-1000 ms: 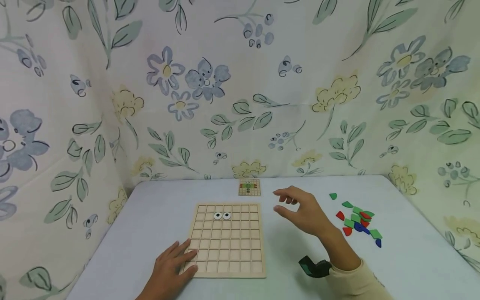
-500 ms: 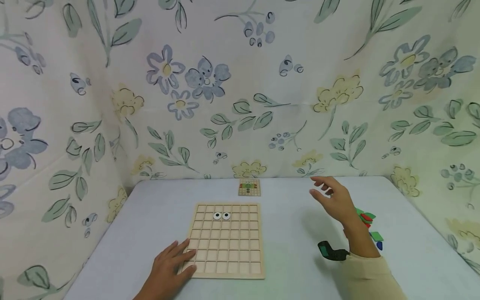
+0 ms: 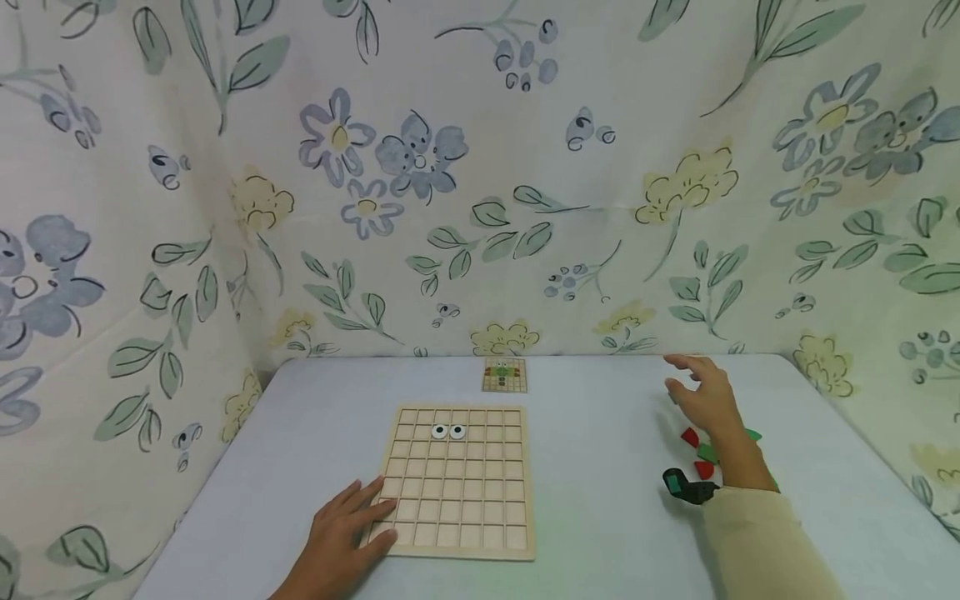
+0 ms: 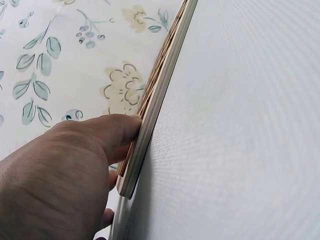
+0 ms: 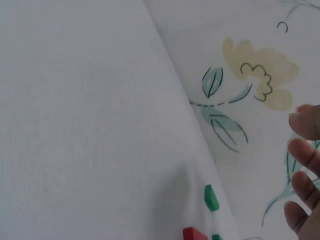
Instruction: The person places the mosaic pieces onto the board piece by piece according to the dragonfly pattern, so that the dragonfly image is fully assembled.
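Note:
A square wooden grid board (image 3: 461,492) lies on the white table. On one of its upper rows sit two round eye pieces (image 3: 448,432), white with black pupils. My left hand (image 3: 341,529) rests on the board's lower left edge, fingers spread and relaxed; the left wrist view has this hand (image 4: 65,165) at the board's side (image 4: 150,115). Over the right part of the table hovers my right hand (image 3: 708,400), thumb and fingers apart with nothing between them. Beneath it lie red pieces (image 3: 703,469) and green pieces (image 3: 707,453), partly hidden by the forearm.
Behind the board lies a small picture card (image 3: 505,377) showing a coloured figure on a grid. Floral cloth (image 3: 420,275) hangs at the back and sides. In the right wrist view, a green piece (image 5: 211,198) and a red piece (image 5: 192,234) lie near the table edge.
My right hand has moved rightward from beside the board to above the loose pieces, covering several of them. My left hand stays on the board's edge.

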`<state>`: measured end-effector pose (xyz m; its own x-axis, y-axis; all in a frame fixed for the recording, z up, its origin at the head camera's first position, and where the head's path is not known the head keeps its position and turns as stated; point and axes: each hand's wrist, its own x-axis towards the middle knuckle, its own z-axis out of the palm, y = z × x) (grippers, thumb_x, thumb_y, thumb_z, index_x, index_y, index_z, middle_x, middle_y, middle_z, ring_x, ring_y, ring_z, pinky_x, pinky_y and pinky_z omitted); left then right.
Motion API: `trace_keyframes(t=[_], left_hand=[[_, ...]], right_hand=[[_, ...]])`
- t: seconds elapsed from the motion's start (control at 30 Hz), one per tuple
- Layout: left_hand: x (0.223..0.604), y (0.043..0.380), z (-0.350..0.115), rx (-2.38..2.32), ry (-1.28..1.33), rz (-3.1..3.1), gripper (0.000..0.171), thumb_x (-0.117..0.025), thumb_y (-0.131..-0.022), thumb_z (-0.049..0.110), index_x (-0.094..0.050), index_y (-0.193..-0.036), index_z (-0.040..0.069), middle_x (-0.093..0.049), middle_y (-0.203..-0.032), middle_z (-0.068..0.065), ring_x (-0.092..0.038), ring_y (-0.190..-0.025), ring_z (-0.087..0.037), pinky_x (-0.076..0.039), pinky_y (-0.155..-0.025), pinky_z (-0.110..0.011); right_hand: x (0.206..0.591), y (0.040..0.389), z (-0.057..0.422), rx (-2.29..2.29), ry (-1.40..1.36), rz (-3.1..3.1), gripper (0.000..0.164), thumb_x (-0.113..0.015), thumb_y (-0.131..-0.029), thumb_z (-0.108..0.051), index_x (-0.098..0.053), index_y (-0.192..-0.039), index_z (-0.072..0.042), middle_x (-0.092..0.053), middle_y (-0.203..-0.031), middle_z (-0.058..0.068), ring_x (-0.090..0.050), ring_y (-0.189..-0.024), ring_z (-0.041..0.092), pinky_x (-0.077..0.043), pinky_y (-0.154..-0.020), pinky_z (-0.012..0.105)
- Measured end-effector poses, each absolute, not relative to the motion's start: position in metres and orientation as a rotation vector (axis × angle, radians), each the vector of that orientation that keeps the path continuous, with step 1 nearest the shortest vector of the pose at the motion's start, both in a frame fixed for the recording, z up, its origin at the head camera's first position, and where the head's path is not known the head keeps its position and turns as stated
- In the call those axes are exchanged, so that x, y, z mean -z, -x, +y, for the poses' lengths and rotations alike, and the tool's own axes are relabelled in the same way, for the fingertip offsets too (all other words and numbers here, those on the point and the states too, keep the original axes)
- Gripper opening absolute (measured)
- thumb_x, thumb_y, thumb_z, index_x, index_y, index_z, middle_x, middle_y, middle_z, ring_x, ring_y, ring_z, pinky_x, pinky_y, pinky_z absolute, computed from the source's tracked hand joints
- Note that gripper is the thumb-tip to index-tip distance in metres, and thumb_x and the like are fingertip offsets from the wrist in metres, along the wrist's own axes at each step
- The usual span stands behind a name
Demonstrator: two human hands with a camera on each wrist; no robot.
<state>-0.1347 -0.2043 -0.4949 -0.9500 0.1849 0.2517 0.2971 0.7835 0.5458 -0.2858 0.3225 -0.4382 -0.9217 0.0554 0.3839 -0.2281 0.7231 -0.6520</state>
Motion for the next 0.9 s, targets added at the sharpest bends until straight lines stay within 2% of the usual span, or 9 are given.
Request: trace_keyframes(t=[0.3,0.43,0.5,0.57,0.67,0.77,0.9], left_hand=[[0.495,0.134,-0.207,0.921,0.353,-2.821,0.042,-0.071,-0.086,0.044,-0.071,-0.117,0.017,-0.05,-0.141,-0.005,-0.035,-0.133,-0.04,-0.02,-0.099,-0.066],[0.496,0.135,-0.206,0.925,0.359,-2.819,0.042,-0.071,-0.086,0.044,-0.071,-0.117,0.017,-0.05,-0.142,-0.005,-0.035,-0.133,-0.04,-0.02,-0.099,-0.065],[0.497,0.135,-0.206,0.931,0.357,-2.818,0.041,-0.071,-0.085,0.044,-0.071,-0.117,0.017,-0.05,-0.142,-0.004,-0.034,-0.133,-0.04,-0.02,-0.1,-0.065],[0.497,0.135,-0.206,0.933,0.355,-2.817,0.041,-0.072,-0.085,0.044,-0.072,-0.117,0.017,-0.05,-0.142,-0.004,-0.034,-0.133,-0.039,-0.019,-0.1,-0.064],[0.496,0.134,-0.206,0.932,0.36,-2.816,0.041,-0.072,-0.085,0.043,-0.072,-0.117,0.017,-0.05,-0.142,-0.004,-0.034,-0.134,-0.039,-0.019,-0.101,-0.064],[0.494,0.134,-0.205,0.923,0.373,-2.817,0.041,-0.071,-0.086,0.043,-0.071,-0.117,0.017,-0.05,-0.141,-0.004,-0.035,-0.133,-0.04,-0.021,-0.1,-0.065],[0.493,0.134,-0.205,0.913,0.387,-2.803,0.04,-0.071,-0.086,0.043,-0.071,-0.117,0.016,-0.051,-0.14,-0.004,-0.037,-0.132,-0.04,-0.022,-0.099,-0.066]], right_hand=[[0.46,0.298,0.343,-0.989,-0.004,-2.84,0.039,-0.05,-0.093,-0.001,-0.054,-0.132,0.001,-0.042,-0.133,0.03,-0.036,-0.118,0.055,-0.037,-0.09,0.068],[0.467,0.301,0.347,-0.986,0.01,-2.907,0.041,-0.049,-0.092,0.0,-0.053,-0.133,0.001,-0.04,-0.135,0.031,-0.033,-0.121,0.057,-0.036,-0.09,0.068],[0.469,0.302,0.348,-0.972,0.032,-2.931,0.042,-0.049,-0.091,-0.001,-0.053,-0.134,0.0,-0.038,-0.137,0.032,-0.035,-0.118,0.055,-0.042,-0.084,0.064],[0.47,0.303,0.348,-0.945,0.063,-2.959,0.044,-0.05,-0.09,-0.001,-0.053,-0.134,-0.002,-0.037,-0.139,0.032,-0.04,-0.11,0.052,-0.049,-0.072,0.054],[0.469,0.302,0.347,-0.899,0.097,-2.999,0.046,-0.051,-0.088,-0.002,-0.054,-0.134,-0.003,-0.036,-0.139,0.032,-0.042,-0.1,0.047,-0.046,-0.058,0.04],[0.468,0.3,0.344,-0.832,0.08,-3.01,0.046,-0.051,-0.086,-0.001,-0.056,-0.132,-0.003,-0.041,-0.135,0.032,-0.042,-0.102,0.049,-0.045,-0.065,0.047],[0.469,0.3,0.342,-0.75,0.028,-2.998,0.042,-0.053,-0.086,-0.002,-0.06,-0.127,0.0,-0.054,-0.12,0.028,-0.043,-0.105,0.05,-0.038,-0.077,0.061]])
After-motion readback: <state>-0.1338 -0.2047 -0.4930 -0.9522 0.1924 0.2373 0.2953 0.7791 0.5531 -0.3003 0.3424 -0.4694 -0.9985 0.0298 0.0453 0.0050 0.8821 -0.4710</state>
